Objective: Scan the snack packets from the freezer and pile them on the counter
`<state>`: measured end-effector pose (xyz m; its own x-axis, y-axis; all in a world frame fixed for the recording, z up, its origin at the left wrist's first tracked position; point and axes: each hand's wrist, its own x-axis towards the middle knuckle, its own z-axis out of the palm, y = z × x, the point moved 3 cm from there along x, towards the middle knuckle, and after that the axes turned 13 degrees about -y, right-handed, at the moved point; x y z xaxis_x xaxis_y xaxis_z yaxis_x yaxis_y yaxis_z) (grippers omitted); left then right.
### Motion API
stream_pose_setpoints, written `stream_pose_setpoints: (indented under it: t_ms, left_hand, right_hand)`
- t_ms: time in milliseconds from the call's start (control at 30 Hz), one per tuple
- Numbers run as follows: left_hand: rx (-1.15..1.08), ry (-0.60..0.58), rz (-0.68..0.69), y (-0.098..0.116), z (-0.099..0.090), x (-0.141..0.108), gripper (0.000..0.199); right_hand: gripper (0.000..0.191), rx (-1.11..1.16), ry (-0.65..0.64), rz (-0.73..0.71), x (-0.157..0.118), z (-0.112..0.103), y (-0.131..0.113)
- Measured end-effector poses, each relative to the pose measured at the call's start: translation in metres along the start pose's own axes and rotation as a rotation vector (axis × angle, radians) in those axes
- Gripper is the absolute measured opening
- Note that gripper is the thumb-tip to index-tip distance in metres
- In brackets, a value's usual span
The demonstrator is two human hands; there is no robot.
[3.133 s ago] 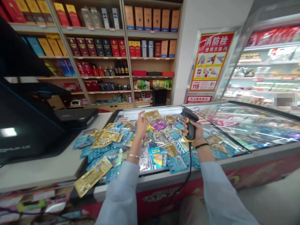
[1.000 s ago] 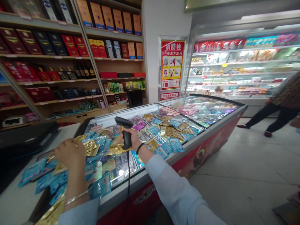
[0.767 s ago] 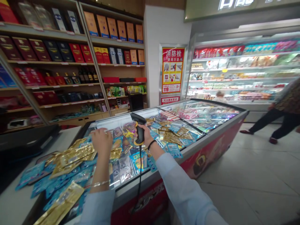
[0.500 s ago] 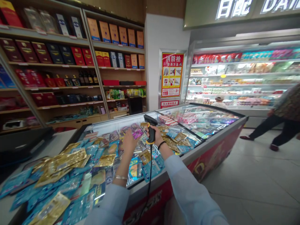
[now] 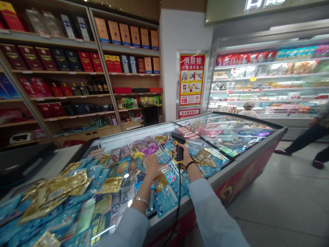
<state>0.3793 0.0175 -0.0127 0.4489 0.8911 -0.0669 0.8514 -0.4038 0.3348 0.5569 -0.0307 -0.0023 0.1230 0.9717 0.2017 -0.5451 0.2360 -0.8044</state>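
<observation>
A black and yellow handheld scanner (image 5: pixel 179 151) is in my right hand (image 5: pixel 185 155), its cable hanging down over the freezer's front edge. My left hand (image 5: pixel 152 165) is held over the packets with its fingers apart and nothing in it. It is just left of the scanner. Below and around both hands, blue packets (image 5: pixel 164 200) and gold packets (image 5: pixel 160 181) lie in the chest freezer (image 5: pixel 267 140). Purple packets (image 5: pixel 147 146) lie beyond my left hand.
Piled gold packets (image 5: pixel 59 185) cover the near left. A dark device (image 5: pixel 23 164) stands behind them. Shelves with boxes (image 5: pixel 123 65) rise at the back left. Two people, one in a light cap (image 5: pixel 248 105), are near the lit cooler (image 5: pixel 269 82) at the right.
My left hand has come lower and nearer to me, over the blue and gold packets. My right hand and the scanner appear further right and lower. The view has shifted slightly.
</observation>
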Motion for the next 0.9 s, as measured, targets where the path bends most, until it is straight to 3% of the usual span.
stream_pose_setpoints:
  t_ms: [200, 333, 500, 700, 900]
  left_hand:
    - [-0.061, 0.073, 0.023, -0.001, 0.006, 0.005, 0.079]
    - [-0.125, 0.201, 0.115, -0.001, 0.01, 0.009, 0.074]
    - [-0.315, 0.314, 0.275, -0.013, 0.011, 0.024, 0.072]
    - [-0.363, 0.43, 0.239, -0.036, -0.008, 0.031, 0.07]
    - [-0.27, 0.51, 0.211, -0.026, -0.027, 0.013, 0.062]
  right_hand:
    - [0.025, 0.031, 0.068, 0.012, -0.002, -0.01, 0.0]
    - [0.025, 0.009, 0.093, -0.085, 0.001, -0.009, -0.002]
    - [0.026, -0.068, 0.009, -0.14, 0.0, -0.002, -0.009]
    - [0.023, -0.21, -0.095, -0.06, 0.0, 0.008, -0.004]
    - [0.021, -0.24, -0.172, -0.007, -0.001, 0.015, 0.002]
